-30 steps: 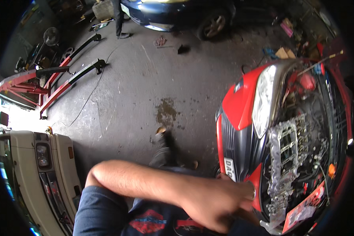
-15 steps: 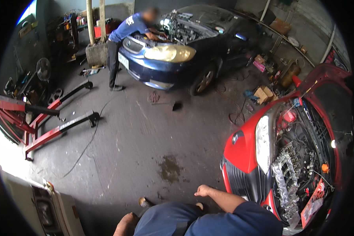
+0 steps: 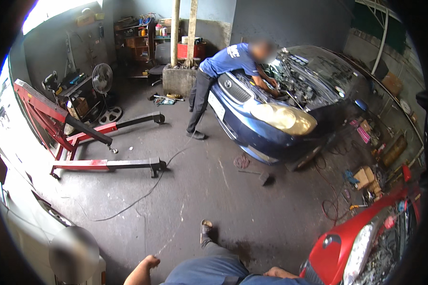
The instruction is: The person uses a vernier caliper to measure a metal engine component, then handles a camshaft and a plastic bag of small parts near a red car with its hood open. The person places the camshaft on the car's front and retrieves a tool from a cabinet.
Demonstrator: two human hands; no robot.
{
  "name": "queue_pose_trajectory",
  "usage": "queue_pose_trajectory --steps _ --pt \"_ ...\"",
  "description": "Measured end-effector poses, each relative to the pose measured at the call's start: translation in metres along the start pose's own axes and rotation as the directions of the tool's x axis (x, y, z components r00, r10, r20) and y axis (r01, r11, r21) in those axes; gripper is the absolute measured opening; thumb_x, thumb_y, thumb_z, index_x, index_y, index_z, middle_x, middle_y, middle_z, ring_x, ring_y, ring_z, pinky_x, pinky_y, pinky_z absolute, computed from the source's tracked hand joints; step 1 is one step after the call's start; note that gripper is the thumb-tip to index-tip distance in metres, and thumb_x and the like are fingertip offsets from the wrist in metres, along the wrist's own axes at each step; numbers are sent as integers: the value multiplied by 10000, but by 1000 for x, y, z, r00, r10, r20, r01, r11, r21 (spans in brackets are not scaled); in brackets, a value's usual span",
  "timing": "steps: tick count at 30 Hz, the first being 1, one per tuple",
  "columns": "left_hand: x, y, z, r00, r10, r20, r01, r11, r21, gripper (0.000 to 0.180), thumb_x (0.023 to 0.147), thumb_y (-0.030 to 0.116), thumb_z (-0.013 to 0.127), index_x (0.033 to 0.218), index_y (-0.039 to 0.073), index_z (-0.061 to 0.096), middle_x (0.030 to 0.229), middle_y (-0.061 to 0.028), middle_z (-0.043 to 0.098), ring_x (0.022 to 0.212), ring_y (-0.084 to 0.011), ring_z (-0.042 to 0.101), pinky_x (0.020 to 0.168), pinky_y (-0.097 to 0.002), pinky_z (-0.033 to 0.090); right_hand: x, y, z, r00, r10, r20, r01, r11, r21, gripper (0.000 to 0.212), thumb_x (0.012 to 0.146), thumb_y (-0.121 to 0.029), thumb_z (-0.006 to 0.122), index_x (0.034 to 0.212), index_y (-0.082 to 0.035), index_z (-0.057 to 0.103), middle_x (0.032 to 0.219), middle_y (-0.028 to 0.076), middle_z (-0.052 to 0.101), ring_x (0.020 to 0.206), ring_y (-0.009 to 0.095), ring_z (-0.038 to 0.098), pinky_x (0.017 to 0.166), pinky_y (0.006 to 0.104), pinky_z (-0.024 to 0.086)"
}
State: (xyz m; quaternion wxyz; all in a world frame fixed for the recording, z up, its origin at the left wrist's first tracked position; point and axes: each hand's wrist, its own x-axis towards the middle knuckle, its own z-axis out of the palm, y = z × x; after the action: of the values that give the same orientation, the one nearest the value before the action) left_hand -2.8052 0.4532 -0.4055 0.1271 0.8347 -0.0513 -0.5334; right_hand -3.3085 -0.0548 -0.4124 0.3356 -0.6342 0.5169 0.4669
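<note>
My left hand [image 3: 150, 261] hangs low beside my body above the concrete floor, fingers curled in, with nothing showing in them. Only part of my right hand [image 3: 277, 272] is visible at the lower edge, near the red car [image 3: 329, 252]; its fingers cannot be made out. One of my feet [image 3: 206, 227] is stretched out ahead of me. Farther off, a co-worker in a blue shirt [image 3: 233, 59] leans over the open engine bay of a dark blue car [image 3: 242, 124], both hands among the engine parts.
A red and black engine hoist [image 3: 88, 165] stands on the left, near a standing fan [image 3: 102, 78]. A thin cable [image 3: 150, 194] crosses the floor. A long-handled dark tool [image 3: 265, 178] lies before the blue car, and cardboard boxes [image 3: 364, 177] sit on the right.
My view has swung left and upward, so the red car now sits farther into the lower right. My left hand has come forward; my right hand has dropped back. One foot has stepped ahead.
</note>
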Motion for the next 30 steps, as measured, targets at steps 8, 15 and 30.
queue_pose_trajectory --steps 8,15,30 --pt "25 11 -110 931 -232 282 349 793 -499 151 881 210 605 940 85 664 871 -46 675 840 -170 658 719 -362 528 52 -394 -353 906 -422 -43 234 582 -779 448 878 -428 560 1082 -53 697 1159 177 653 1059 353 628 940 438 477" --pt "93 163 -200 994 40 105 64 565 -822 148 905 96 581 1037 69 643 1040 -58 680 983 -193 643 818 -361 537 -58 -823 -508 462 -812 -357 705 580 -407 303 828 -349 716 907 -57 696 808 102 704 752 208 665 702 364 522" --pt "346 368 -799 914 108 -391 -361 657 -662 66 805 88 623 837 69 678 802 -8 666 736 -122 576 680 -286 476 117 -932 -669 969 -172 -177 -10 687 -727 470 874 -393 563 1145 -25 670 1248 137 624 1188 253 576 994 379 440"
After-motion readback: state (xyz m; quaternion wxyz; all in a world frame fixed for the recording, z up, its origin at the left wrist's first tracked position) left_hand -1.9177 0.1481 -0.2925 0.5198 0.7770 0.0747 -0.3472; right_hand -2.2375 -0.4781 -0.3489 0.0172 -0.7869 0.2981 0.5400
